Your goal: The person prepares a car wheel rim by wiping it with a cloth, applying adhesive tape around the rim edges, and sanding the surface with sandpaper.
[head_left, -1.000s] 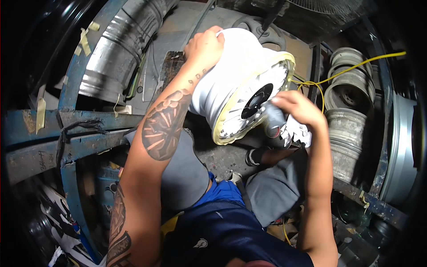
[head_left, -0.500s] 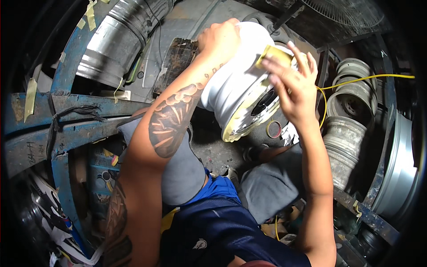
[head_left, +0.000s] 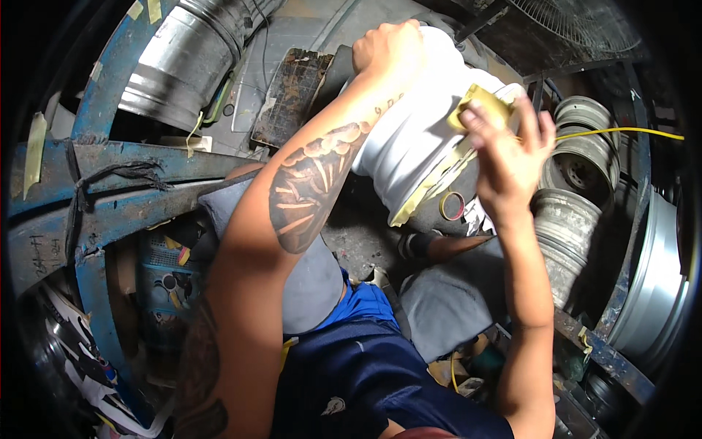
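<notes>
My left hand (head_left: pixel 390 51) is curled over the far edge of a white wheel rim (head_left: pixel 413 121), which lies tilted on its side between my arms. Yellow masking tape (head_left: pixel 413 207) covers the near face of the rim along its edge. My right hand (head_left: pixel 510 157) pinches a yellow pad (head_left: pixel 484 106) between thumb and index finger, against the right side of the rim. The other right fingers are spread and slightly blurred. What the left fingertips touch is hidden behind the wheel.
A tape roll (head_left: pixel 452 205) sits below the wheel. Grey metal wheel rims (head_left: pixel 567 219) are stacked at the right, crossed by a yellow hose (head_left: pixel 621 131). A blue steel frame (head_left: pixel 110 172) stands at the left, with a silver rim (head_left: pixel 175 66) behind it. A fan (head_left: pixel 578 22) is at the top right.
The wheel rim has shifted right and turned, so its taped face shows less. Both hands moved right with it, the right still pinching the yellow pad.
</notes>
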The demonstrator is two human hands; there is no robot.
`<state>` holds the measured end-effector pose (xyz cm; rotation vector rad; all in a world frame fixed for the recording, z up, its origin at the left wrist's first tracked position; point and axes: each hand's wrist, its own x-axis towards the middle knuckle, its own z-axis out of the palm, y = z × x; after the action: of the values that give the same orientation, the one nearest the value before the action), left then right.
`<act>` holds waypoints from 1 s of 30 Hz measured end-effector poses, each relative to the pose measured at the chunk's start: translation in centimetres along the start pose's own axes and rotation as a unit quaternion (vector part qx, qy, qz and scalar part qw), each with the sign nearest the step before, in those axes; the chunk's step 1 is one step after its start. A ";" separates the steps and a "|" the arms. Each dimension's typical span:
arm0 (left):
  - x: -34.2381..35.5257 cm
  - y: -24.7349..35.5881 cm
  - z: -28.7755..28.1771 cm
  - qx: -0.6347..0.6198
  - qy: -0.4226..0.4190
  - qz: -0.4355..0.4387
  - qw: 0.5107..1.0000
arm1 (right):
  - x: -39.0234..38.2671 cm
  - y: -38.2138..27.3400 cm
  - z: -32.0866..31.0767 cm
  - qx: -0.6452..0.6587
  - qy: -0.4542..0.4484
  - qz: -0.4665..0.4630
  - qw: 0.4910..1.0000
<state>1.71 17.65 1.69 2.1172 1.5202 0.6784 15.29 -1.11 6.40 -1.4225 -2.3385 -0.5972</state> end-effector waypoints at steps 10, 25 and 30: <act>0.0 1.0 -0.1 0.024 -0.042 -0.061 0.997 | -1.1 -2.4 -0.7 0.042 -0.013 -0.060 0.997; 0.5 2.4 -3.5 0.019 -0.089 -0.005 0.996 | -4.3 -1.4 -4.1 0.528 0.107 0.526 0.658; 0.8 3.5 -4.2 0.020 -0.106 -0.002 0.994 | -5.3 -2.4 -4.3 0.590 0.101 0.501 0.625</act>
<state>1.95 17.69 7.22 2.1388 1.4325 0.4082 15.73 -8.30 7.05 -1.4058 -0.8617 0.9033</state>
